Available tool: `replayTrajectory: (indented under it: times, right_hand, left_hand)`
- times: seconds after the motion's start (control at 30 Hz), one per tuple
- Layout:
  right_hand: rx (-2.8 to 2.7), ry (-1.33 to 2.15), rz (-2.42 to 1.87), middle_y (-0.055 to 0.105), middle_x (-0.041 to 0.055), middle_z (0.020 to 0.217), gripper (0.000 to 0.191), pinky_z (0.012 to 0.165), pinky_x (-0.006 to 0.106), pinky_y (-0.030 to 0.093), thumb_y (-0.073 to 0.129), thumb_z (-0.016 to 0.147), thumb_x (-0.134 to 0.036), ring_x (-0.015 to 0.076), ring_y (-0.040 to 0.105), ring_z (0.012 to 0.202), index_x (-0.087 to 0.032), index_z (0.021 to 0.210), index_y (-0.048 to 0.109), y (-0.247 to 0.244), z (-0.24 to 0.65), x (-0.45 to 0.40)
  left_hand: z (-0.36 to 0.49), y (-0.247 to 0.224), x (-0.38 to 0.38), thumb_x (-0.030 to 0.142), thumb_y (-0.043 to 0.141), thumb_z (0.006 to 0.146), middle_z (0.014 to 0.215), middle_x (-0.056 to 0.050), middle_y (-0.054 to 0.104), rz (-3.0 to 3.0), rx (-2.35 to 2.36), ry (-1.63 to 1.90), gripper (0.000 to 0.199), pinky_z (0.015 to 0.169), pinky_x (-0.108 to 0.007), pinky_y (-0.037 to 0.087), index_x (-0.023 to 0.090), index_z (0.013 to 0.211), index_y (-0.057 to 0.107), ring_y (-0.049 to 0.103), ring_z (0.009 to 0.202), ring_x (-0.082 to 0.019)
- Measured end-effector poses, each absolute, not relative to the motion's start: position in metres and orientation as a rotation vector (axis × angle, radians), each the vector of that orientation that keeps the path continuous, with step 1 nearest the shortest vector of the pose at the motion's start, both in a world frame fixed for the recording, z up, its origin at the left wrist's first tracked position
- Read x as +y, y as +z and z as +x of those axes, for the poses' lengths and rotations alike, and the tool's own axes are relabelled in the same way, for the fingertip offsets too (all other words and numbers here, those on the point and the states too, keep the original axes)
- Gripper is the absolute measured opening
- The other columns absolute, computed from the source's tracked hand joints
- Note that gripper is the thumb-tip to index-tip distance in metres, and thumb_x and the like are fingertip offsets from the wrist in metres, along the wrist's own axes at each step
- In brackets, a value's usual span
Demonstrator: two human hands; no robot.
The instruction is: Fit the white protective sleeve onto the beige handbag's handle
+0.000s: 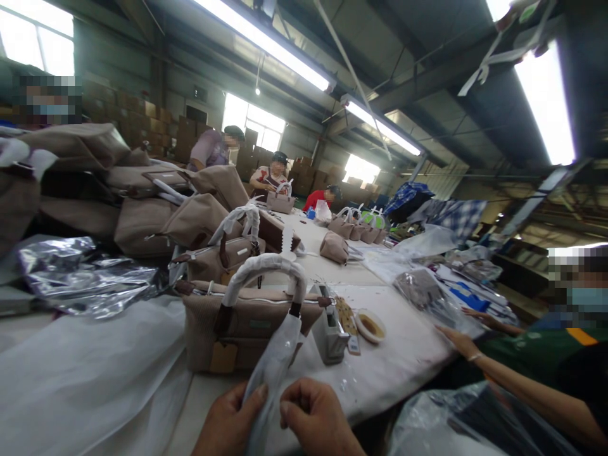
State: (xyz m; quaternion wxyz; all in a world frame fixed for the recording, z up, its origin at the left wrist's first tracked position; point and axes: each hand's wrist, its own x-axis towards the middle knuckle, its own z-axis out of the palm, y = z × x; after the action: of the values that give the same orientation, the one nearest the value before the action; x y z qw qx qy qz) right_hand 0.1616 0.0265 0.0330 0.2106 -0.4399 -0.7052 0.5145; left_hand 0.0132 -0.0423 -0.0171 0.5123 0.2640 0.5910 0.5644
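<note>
Pale, translucent wrapping strip is hanging nearest the camera, its lower part passing between the thumb and fingers of the left hand, which is closing on it. The right hand is hovering just beside the strip, its fingers curling inward and held narrow; whether it is gripping anything, one cannot tell. The strip is running up from the left hand to the wrapped handle of a beige handbag, which is standing upright on the counter just beyond both hands. A tan tag is hanging on its front. Past the right hand, a grey tape dispenser, a patterned card and a roll of tape are lying close together. Left of the left hand, white sheeting is spreading out, with crinkled silver plastic and piled bags lying beyond. Far right, a co-worker's hand is reaching toward clear plastic.
</note>
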Motion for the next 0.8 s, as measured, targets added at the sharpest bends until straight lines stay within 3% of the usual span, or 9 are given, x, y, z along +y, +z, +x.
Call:
replayTrajectory:
  times: [0.07, 0.23, 0.5, 0.6, 0.8]
  right_hand:
    - [-1.892, 1.527, -1.276, 0.06, -0.0025, 0.052, 0.009, 0.046, 0.02, 0.034, 0.06, 0.07, -0.022, 0.008, 0.047, 0.045, -0.015, 0.068, 0.065, 0.03, 0.159, 0.026]
    - [-1.593, 1.947, -1.338, 0.05, -0.007, 0.043, 0.032, 0.032, 0.02, 0.024, 0.067, 0.063, -0.047, 0.0053, 0.034, 0.03, -0.018, 0.067, 0.056, 0.025, 0.154, 0.027]
    - [-1.335, 2.262, -1.322, 0.041, -0.0072, 0.034, 0.033, 0.032, 0.017, 0.02, 0.067, 0.051, -0.047, 0.0049, 0.034, 0.029, -0.018, 0.054, 0.051, 0.024, 0.152, 0.026]
    - [-1.226, 2.333, -1.26, 0.043, -0.008, 0.038, 0.038, 0.033, 0.017, 0.022, 0.073, 0.049, -0.048, 0.0042, 0.034, 0.031, -0.019, 0.059, 0.05, 0.024, 0.151, 0.023]
    - [-1.146, 2.115, -1.23, 0.052, -0.0072, 0.046, 0.039, 0.032, 0.017, 0.026, 0.076, 0.05, -0.044, 0.0032, 0.033, 0.03, -0.019, 0.066, 0.051, 0.007, 0.151, 0.021]
  left_hand:
    - [0.013, -0.014, -0.043, 0.058, 0.065, 0.074, 0.089, -0.008, 0.077, 0.675, 1.465, 1.359, 0.053, 0.072, -0.029, 0.052, 0.012, 0.097, 0.072, 0.067, 0.086, -0.028]
    - [0.014, -0.01, -0.047, 0.056, 0.061, 0.078, 0.079, -0.005, 0.076, 0.732, 1.485, 1.362, 0.05, 0.07, -0.028, 0.051, 0.011, 0.098, 0.071, 0.066, 0.08, -0.026]
    - [0.014, -0.016, -0.045, 0.058, 0.063, 0.076, 0.077, -0.005, 0.075, 0.722, 1.46, 1.387, 0.051, 0.068, -0.028, 0.051, 0.012, 0.097, 0.071, 0.066, 0.079, -0.026]
    - [0.015, -0.014, -0.045, 0.058, 0.065, 0.074, 0.076, -0.004, 0.074, 0.702, 1.432, 1.404, 0.051, 0.068, -0.027, 0.05, 0.012, 0.095, 0.071, 0.065, 0.078, -0.025]
    - [0.01, -0.018, -0.046, 0.063, 0.068, 0.071, 0.079, -0.004, 0.075, 0.706, 1.312, 1.38, 0.055, 0.07, -0.028, 0.052, 0.013, 0.094, 0.073, 0.065, 0.078, -0.024]
